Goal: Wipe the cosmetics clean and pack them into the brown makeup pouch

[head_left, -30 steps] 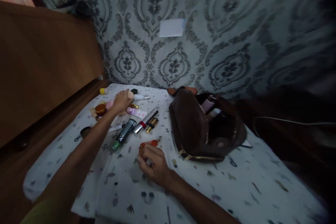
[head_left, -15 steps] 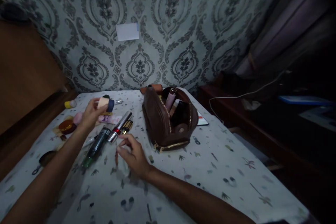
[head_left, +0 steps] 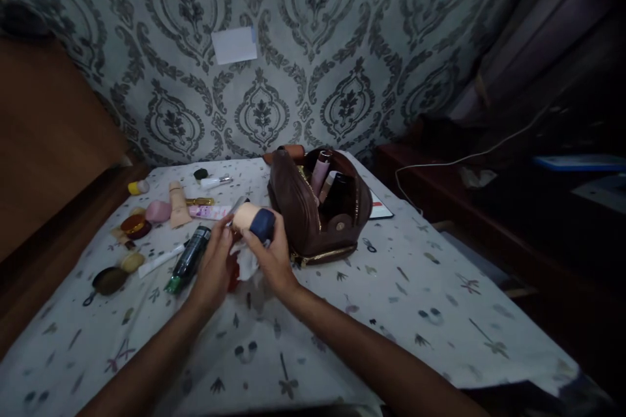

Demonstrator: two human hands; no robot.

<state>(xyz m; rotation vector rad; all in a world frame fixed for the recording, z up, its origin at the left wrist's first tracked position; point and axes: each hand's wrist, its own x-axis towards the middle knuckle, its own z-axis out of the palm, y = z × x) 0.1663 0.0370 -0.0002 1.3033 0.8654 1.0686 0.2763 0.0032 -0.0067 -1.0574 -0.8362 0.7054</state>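
A small jar (head_left: 253, 220), cream-coloured with a dark blue end, is gripped by my right hand (head_left: 274, 260), its thumb across the near side. My left hand (head_left: 215, 265) is closed beside the jar's cream end; whether it grips the jar too or something else is hidden. Below and between the hands are a crumpled whitish piece (head_left: 246, 264) and something reddish, both blurred. Just right of my hands stands the brown bag (head_left: 298, 208), unzipped, with a pink tube (head_left: 320, 171) and a black item (head_left: 339, 189) inside. A dark bottle with a green end (head_left: 189, 259) lies left of my left hand.
Cosmetics lie on the left of the patterned cloth (head_left: 391, 339): a beige tube (head_left: 178, 205), a pink sponge (head_left: 158, 211), an amber jar (head_left: 135, 226), a round brush (head_left: 109, 280). A white cable (head_left: 454, 161) runs at the right.
My left hand has brought the jar from the left toward the bag, and my right hand has risen and taken hold of it. The view has shifted slightly.
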